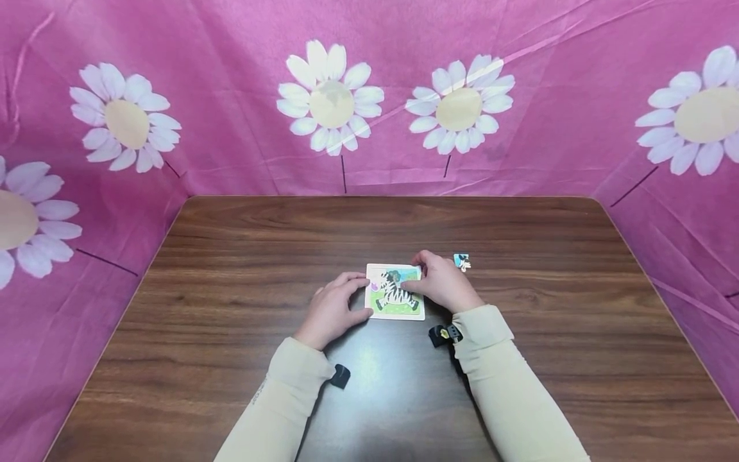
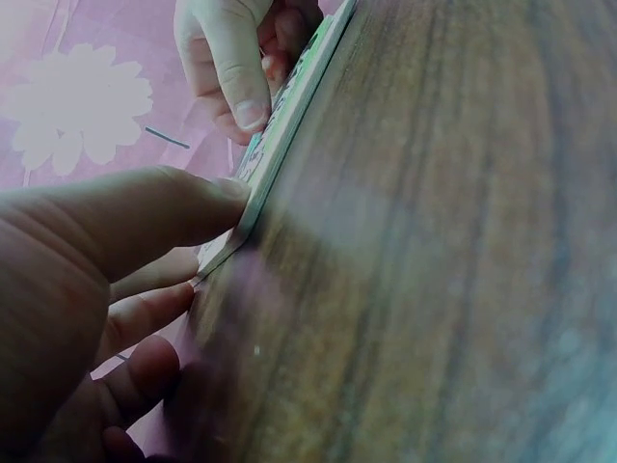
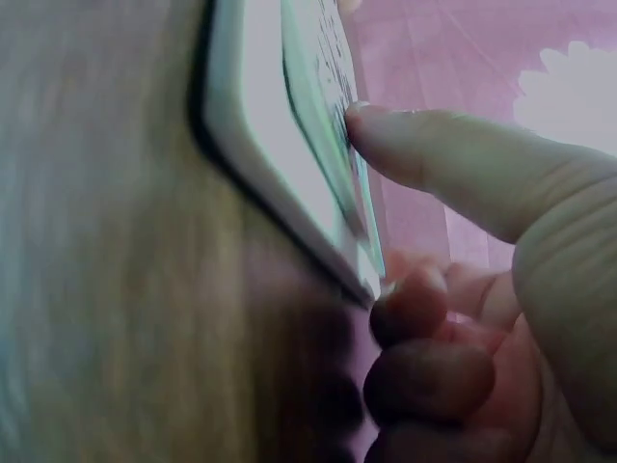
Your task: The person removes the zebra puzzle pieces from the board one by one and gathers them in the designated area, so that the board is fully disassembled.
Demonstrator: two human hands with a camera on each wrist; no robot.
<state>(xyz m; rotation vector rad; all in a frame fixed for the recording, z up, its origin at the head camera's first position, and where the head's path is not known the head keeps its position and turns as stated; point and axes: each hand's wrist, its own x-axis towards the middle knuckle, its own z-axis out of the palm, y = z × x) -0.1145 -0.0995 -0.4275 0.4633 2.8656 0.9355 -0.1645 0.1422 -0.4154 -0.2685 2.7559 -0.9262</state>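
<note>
A small square zebra puzzle (image 1: 395, 307) with a pale wooden frame lies flat on the table between both hands. My left hand (image 1: 331, 311) holds its left side, thumb by the near corner and fingertips higher along that edge. In the left wrist view the left thumb (image 2: 207, 207) rests against the frame's rim. From the right, my right hand (image 1: 447, 280) has its thumb on the zebra's back and its fingers round the far right corner. The right wrist view shows that thumb (image 3: 400, 145) pressing on the picture, with the other fingers curled beside the frame.
One loose puzzle piece (image 1: 461, 261), blue with black and white, lies just beyond the right hand. The brown wooden table (image 1: 231, 256) ends at a pink cloth (image 1: 392, 173) with big white daisies. Black wrist cameras (image 1: 340, 376) sit at both cuffs.
</note>
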